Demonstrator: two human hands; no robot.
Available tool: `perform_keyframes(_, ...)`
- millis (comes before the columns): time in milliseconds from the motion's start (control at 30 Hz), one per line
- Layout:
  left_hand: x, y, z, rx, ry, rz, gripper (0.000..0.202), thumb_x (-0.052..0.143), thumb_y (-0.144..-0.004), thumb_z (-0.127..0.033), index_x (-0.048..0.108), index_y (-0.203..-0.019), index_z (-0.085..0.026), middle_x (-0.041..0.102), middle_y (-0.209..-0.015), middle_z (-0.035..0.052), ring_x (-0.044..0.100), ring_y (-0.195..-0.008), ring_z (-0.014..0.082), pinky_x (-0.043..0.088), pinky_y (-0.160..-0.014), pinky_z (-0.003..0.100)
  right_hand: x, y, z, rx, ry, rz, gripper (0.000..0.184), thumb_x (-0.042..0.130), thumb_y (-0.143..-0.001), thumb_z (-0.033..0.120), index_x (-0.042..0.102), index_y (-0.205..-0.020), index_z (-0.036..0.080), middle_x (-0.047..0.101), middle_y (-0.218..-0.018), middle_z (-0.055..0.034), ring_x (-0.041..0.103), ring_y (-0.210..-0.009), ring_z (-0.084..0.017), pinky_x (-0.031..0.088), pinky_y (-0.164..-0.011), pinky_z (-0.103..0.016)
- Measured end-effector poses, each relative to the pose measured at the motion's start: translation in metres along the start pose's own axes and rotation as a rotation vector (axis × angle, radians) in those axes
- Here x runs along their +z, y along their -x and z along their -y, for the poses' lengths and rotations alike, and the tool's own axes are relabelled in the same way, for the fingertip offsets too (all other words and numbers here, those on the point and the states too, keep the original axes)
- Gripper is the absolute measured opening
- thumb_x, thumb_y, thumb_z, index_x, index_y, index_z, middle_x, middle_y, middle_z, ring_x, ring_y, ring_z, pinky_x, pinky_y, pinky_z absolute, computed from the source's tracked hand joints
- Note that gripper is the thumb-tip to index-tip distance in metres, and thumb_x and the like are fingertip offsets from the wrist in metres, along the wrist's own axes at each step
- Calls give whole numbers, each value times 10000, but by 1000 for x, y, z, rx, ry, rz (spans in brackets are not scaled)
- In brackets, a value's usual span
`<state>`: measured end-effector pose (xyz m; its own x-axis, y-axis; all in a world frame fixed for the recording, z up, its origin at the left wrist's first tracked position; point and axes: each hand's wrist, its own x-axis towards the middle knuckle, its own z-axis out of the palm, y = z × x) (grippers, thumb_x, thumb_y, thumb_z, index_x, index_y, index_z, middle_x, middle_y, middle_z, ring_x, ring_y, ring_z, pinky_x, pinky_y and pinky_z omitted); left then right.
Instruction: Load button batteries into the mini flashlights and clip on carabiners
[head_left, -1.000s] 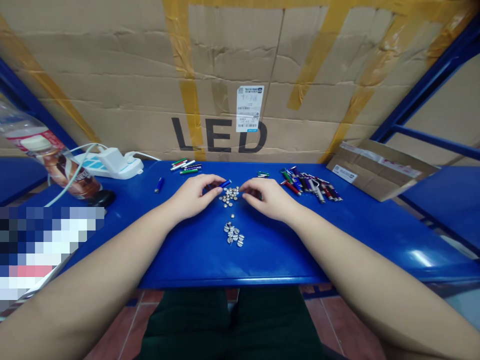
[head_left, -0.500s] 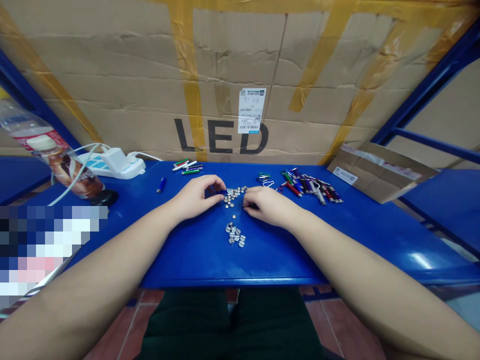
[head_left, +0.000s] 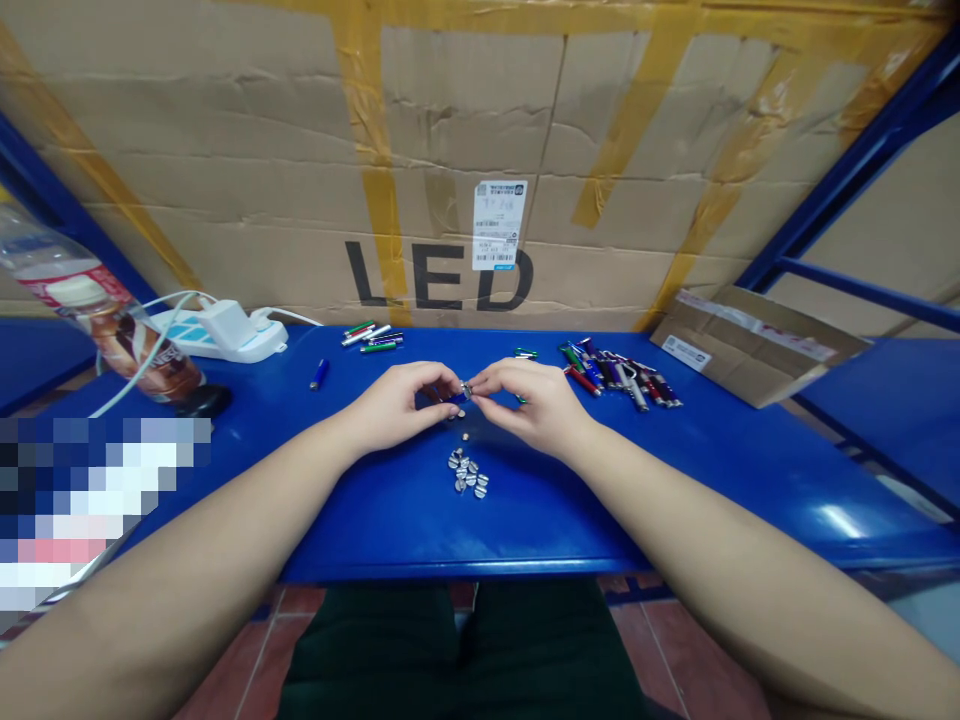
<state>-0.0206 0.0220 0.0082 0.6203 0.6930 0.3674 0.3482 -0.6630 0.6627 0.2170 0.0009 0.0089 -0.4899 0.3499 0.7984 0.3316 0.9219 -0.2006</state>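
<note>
My left hand is closed around a small blue flashlight tube, which its fingers partly hide. At the tube's right end, the thumb and forefinger of my right hand pinch what looks like a button cell; it is very small and partly covered. Both hands meet over the blue table and hide most of a heap of small silver cells. One loose silver cell lies just below the fingertips. Nearer the table's front edge is a cluster of round silver end caps.
Several coloured tubes and a lone blue tube lie at left. Assembled mini flashlights are piled at right, before a small cardboard box. A power strip and a bottle stand left; a large carton rises behind.
My right hand has left the heap of cells and come up and left to the end of the tube. My left hand has turned slightly, still gripping the tube.
</note>
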Motion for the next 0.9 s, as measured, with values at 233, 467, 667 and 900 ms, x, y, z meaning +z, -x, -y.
perform_keyframes(233,0,0,-1,20,3,-10,227,730,-895,-365,706,-1027,-182,744,-987,56,710,-875,190,579,-811,333,2,2,0,-33,38,-6,50,687,-947,176,712,-910,198,808,-950,-64,766,-885,-187,629,-813,-341)
perform_keyframes(467,0,1,-1,43,-5,-15,201,725,-906,-338,704,-1033,-184,739,-991,55,712,-887,187,588,-825,336,2,0,1,-45,25,-13,37,707,-937,162,714,-911,187,809,-946,-71,769,-880,-181,632,-816,-318)
perform_keyframes(667,-1,1,4,49,51,-15,142,704,-905,-265,684,-1013,-176,719,-1032,64,721,-945,189,614,-884,353,-2,1,-1,-22,11,25,45,669,-953,168,705,-937,188,779,-935,-68,745,-873,-185,619,-803,-322)
perform_keyframes(900,-2,1,3,65,7,-17,116,678,-905,-246,672,-1002,-183,708,-1028,60,706,-954,186,616,-896,351,-5,1,1,-45,20,155,135,619,-984,190,708,-1085,182,716,-1007,-98,693,-900,-187,601,-810,-331)
